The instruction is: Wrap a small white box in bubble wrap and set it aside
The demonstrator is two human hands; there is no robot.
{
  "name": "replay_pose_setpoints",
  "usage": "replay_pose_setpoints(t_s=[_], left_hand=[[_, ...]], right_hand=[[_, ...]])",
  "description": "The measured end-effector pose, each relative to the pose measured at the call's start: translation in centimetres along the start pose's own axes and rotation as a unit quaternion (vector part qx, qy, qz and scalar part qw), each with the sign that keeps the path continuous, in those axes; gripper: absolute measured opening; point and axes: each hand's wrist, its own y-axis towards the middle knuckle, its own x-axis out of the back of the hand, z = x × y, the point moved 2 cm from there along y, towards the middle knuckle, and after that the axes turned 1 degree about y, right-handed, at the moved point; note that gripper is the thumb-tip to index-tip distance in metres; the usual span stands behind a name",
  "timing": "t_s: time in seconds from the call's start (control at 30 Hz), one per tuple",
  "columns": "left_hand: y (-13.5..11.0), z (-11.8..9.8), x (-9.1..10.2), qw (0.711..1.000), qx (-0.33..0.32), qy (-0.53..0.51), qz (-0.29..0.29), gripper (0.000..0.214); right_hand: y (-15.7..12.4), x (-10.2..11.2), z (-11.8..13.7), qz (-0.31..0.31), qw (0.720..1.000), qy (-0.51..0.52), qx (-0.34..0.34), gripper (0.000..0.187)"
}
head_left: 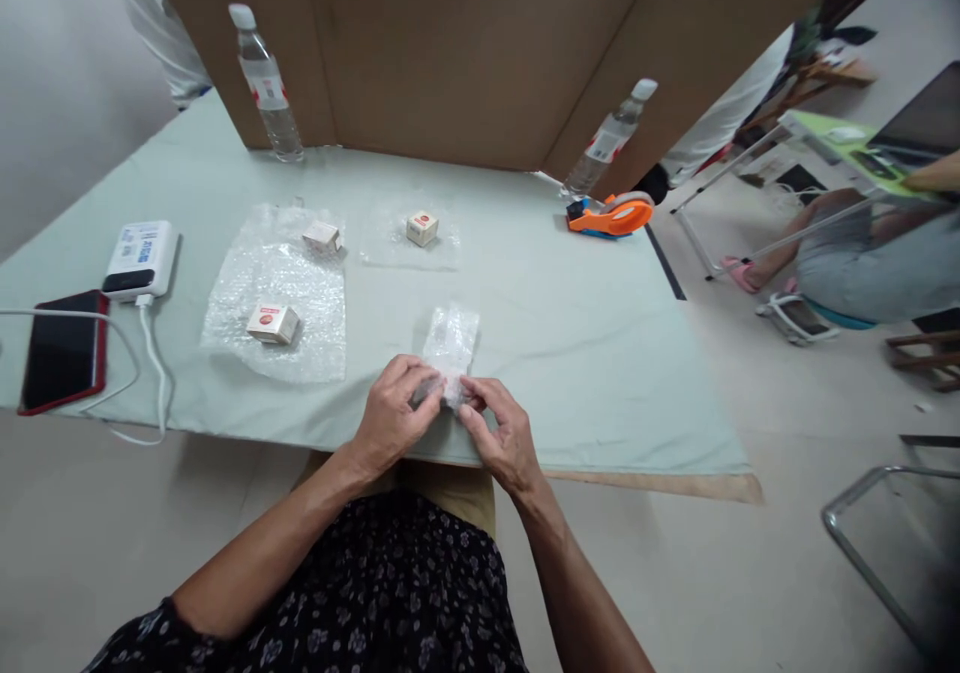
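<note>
Pinches the near end of a bubble wrap strip with left hand and right hand, fingertips of both closed tight on it at the near edge of the table. Leaves the rest of the strip lying flat just beyond the grip. Cannot tell what the bunched end hides. Left of the grip and farther out: a small box on a bubble wrap sheet. Well beyond, to the right: an orange tape dispenser.
</note>
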Motion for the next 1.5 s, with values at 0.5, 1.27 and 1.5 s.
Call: replay_pose_setpoints(t_s=[0.5, 1.27, 1.5], left_hand=[[1.0, -0.9, 0.3, 0.993, -0.062, 0.023, 0.094, 0.032], [0.5, -0.8, -1.8, 0.99, -0.043, 0.125, 0.04, 0.013], [-0.4, -0.4, -2.2, 0.995, -0.029, 0.092, -0.026, 0.01]], right_hand=[[0.9, -1.0, -0.1, -0.006, 0.989, -0.144, 0.035, 0.025], [6.4, 0.2, -1.9, -0.02, 0.996, 0.052, -0.072, 0.012], [2.1, -0.8, -0.6, -0.051, 0.998, -0.019, -0.002, 0.017]])
